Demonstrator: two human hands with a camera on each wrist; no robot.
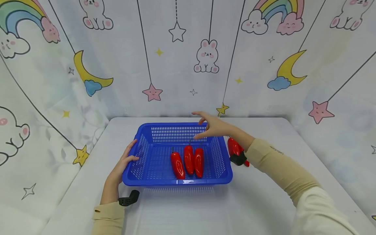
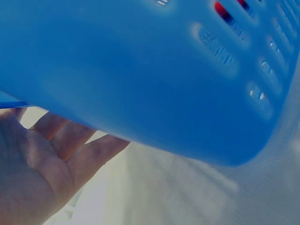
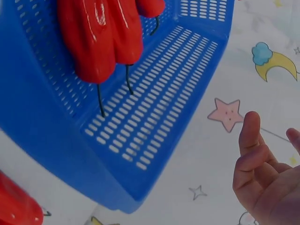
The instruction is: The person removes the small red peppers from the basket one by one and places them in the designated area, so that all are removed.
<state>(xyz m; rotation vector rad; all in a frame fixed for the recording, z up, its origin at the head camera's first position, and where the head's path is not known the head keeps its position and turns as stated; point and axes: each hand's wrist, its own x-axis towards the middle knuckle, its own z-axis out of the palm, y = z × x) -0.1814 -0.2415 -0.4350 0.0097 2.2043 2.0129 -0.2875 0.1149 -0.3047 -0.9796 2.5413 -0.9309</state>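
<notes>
The left hand (image 1: 121, 166) comes up from below, its forearm near upright in the head view, and touches the left rim of the blue basket (image 1: 152, 182). Its fingers are fairly straight and slightly spread; in the left wrist view their tips pass behind the rim, so whether they press cannot be told.

The right hand (image 1: 215, 126) reaches in from the right over the basket's far right corner, its thumb and index spread wide apart, the other fingers partly bent, just air between them.

3 red peppers (image 1: 189, 160) lie in the basket, right of its middle, stems toward the far wall; 2 are side by side, 1 just left. Loose peppers (image 1: 233, 147) lie just outside the right wall, partly hidden by the right wrist.

Inside, the widest floor shows left of the 3. The table (image 1: 176, 212) shows as a narrow strip behind the basket and stretches wider in front.
</notes>
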